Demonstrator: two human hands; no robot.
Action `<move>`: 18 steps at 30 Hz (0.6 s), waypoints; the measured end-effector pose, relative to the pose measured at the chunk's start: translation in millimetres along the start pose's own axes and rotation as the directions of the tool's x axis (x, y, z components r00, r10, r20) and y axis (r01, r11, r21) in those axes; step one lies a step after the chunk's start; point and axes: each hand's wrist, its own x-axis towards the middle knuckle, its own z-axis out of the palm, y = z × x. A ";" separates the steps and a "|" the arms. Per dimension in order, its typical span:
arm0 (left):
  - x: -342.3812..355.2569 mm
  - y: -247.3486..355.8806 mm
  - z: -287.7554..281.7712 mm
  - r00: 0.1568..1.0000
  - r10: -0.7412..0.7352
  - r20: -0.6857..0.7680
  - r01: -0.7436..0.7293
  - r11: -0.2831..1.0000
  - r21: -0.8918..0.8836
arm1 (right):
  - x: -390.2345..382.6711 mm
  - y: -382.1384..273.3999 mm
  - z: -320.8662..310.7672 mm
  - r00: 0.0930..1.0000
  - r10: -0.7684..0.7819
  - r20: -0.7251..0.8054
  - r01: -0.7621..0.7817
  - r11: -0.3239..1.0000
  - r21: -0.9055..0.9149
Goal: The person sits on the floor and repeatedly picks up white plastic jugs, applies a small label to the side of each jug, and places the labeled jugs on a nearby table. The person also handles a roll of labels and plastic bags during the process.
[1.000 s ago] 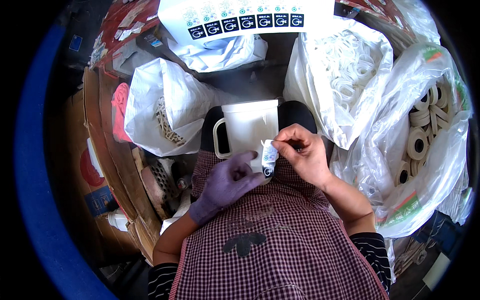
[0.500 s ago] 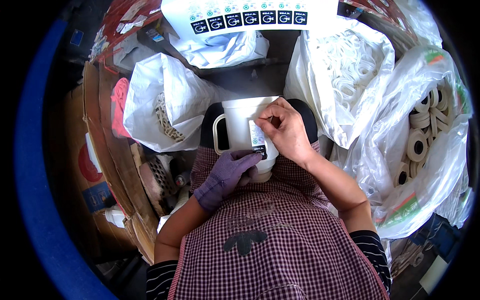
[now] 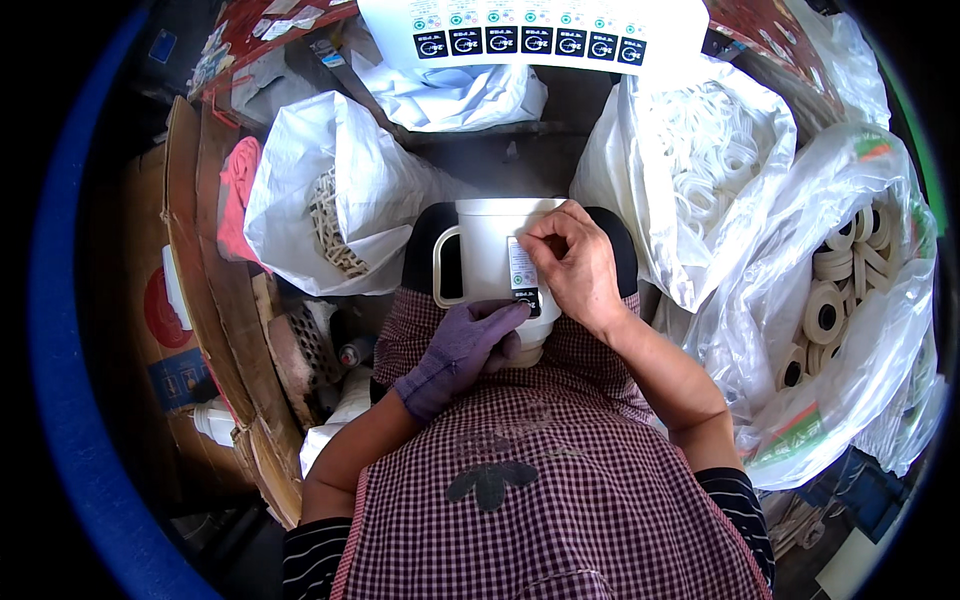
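Note:
Across my lap lies a cream-white plastic jug (image 3: 480, 245) with a loop handle on its left side, its wide rim away from me and its narrow neck toward me. A narrow sticker (image 3: 521, 268), white with a black end, runs down its side. My left hand (image 3: 465, 350), in a purple glove, is closed around the neck end, its thumb on the sticker's black end. Bare, my right hand (image 3: 580, 265) has thumb and fingertips pinched together at the sticker's far end. Whether they grip its edge or press it down is hard to see.
Ahead hangs a sheet of matching stickers (image 3: 540, 45). A white sack (image 3: 300, 190) with small pale parts stands left, beside cardboard (image 3: 190, 250). On the right are a sack of white rings (image 3: 700, 140) and a clear bag (image 3: 760, 350) of cream round parts (image 3: 825, 312).
The jug and both hands sit slightly farther right in view, and the surroundings have shifted a little too. Both hands keep nearly the same hold on jug and sticker.

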 end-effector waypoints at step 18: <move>-0.3 -2.0 6.0 0.998 0.036 -0.045 -0.036 0.999 0.009 | 1.5 5.9 3.8 0.998 -0.059 -0.021 0.057 0.995 -0.079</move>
